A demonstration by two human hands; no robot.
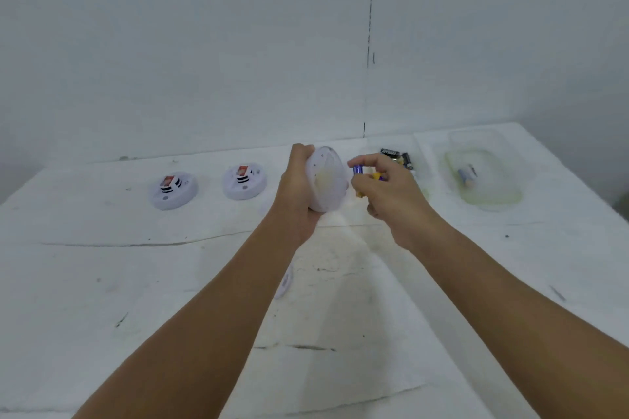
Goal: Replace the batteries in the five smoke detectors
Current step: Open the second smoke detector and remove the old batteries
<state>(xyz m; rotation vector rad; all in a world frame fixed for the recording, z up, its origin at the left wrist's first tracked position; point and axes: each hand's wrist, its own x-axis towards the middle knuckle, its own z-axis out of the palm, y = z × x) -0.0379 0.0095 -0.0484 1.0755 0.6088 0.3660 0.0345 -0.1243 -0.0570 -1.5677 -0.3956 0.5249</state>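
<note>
A plain, pale grey-white painted wall (204, 44) fills the upper half of the view, evenly lit by soft, diffuse light with no hard shadows. A thin dark vertical seam (369, 44), broken into dashes, runs down the wall at about 1 o'clock and ends where the wall meets the table. The wide white table (136, 282), covered with a scuffed white sheet, spreads across the lower half. Dark smudges and small black marks dot its surface, and long shallow creases (136, 243) cross it from 9 o'clock toward the middle. At 3 o'clock the table's far right corner angles away beneath a second pale wall (578, 44).
</note>
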